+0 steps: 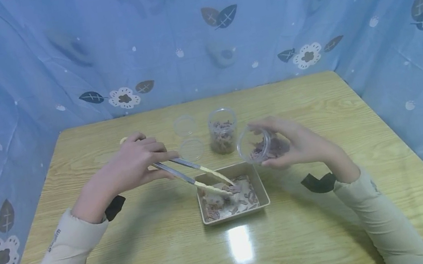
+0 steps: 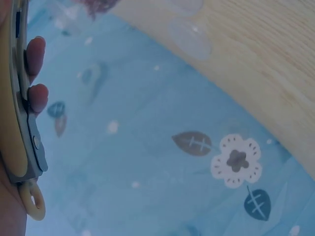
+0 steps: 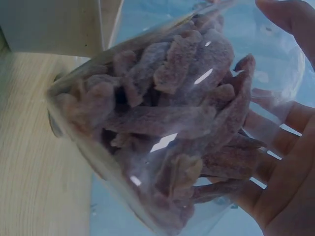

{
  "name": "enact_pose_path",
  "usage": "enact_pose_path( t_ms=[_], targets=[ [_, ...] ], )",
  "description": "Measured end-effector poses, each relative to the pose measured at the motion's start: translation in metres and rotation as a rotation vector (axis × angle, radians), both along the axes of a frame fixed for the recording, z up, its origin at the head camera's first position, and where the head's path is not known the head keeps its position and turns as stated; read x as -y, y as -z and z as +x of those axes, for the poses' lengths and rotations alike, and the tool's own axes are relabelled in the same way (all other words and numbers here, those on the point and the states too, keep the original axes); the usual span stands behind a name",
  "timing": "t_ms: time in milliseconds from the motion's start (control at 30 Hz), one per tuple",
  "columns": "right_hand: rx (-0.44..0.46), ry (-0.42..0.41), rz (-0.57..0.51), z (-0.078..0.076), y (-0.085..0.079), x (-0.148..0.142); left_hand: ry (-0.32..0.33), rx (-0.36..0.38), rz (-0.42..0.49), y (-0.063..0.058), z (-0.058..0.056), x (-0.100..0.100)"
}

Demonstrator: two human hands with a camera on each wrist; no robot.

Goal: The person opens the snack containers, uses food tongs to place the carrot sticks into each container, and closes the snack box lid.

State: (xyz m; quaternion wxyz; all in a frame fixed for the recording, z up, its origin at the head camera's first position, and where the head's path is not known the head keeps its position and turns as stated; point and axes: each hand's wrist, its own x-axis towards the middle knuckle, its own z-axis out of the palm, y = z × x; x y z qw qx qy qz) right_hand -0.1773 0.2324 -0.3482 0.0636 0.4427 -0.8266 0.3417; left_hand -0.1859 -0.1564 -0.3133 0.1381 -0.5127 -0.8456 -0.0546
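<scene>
My left hand (image 1: 136,161) grips a pair of tongs (image 1: 178,175) with grey arms and cream tips. The tips reach down into a beige rectangular tray (image 1: 238,215), at some brownish-purple dried strips (image 1: 232,189). More strips lie scattered over the tray's pale bottom. In the left wrist view, fingers wrap the tongs' handle (image 2: 15,98), which ends in a cream loop. My right hand (image 1: 294,139) holds a clear plastic jar (image 1: 253,143) tilted, its mouth towards the tray's back right corner. Many dried strips (image 3: 162,123) fill much of that jar in the right wrist view.
A second clear jar (image 1: 223,132) with similar strips stands upright behind the tray. Two clear round lids, a farther lid (image 1: 185,125) and a nearer lid (image 1: 191,149), lie left of it. The wooden table (image 1: 153,263) ends at a blue patterned curtain (image 1: 179,39).
</scene>
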Motion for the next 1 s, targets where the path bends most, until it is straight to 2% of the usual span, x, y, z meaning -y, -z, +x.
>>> enact_pose_path(
  t_ms=[300, 467, 700, 867, 1000],
  targets=[
    [-0.036, -0.017, 0.085, 0.005, -0.003, 0.001, -0.062, -0.066, 0.164, -0.008, 0.017, 0.014],
    [-0.042, -0.016, 0.137, 0.011, -0.006, 0.004, -0.08, -0.099, 0.241, -0.014, 0.021, 0.019],
    [-0.119, -0.023, 0.193, 0.02, -0.009, 0.013, -0.119, -0.099, 0.253, -0.016, 0.023, 0.018],
    [-0.18, -0.032, 0.209, 0.026, -0.011, 0.019, -0.104, -0.104, 0.254, -0.014, 0.021, 0.007],
    [-0.188, -0.033, 0.221, 0.03, -0.012, 0.022, -0.093, -0.097, 0.248, -0.012, 0.019, -0.003]
  ],
)
